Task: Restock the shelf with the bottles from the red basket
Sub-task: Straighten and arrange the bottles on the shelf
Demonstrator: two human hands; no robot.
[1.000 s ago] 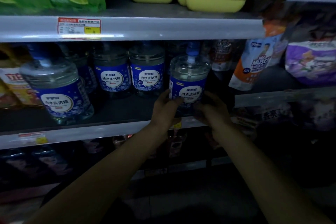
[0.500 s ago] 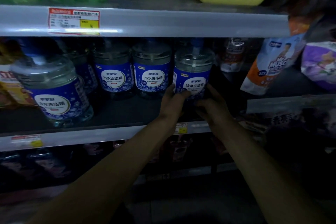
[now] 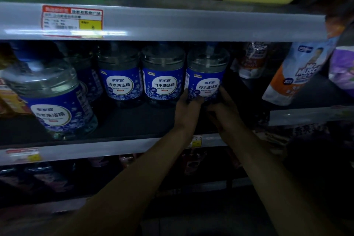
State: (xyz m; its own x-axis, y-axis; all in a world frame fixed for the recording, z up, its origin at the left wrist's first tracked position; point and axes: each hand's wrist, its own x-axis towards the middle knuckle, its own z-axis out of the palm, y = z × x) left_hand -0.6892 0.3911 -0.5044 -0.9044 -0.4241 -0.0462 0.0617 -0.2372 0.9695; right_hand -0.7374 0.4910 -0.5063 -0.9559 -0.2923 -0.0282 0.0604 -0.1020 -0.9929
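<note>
Blue-labelled bottle (image 3: 207, 76): upright at the back of the middle shelf (image 3: 122, 120), just right of two matching bottles (image 3: 162, 76).
Left hand (image 3: 188, 107): fingers pressed on the bottle's lower left side.
Right hand (image 3: 223, 109): fingers pressed on its lower right; together they clamp the base.
Doing it well: slide it level, label forward, in line with its neighbours, then let go.
Hard to see: the bottle's base behind the hands; red basket not in view; lower shelf too dark to read.
</note>
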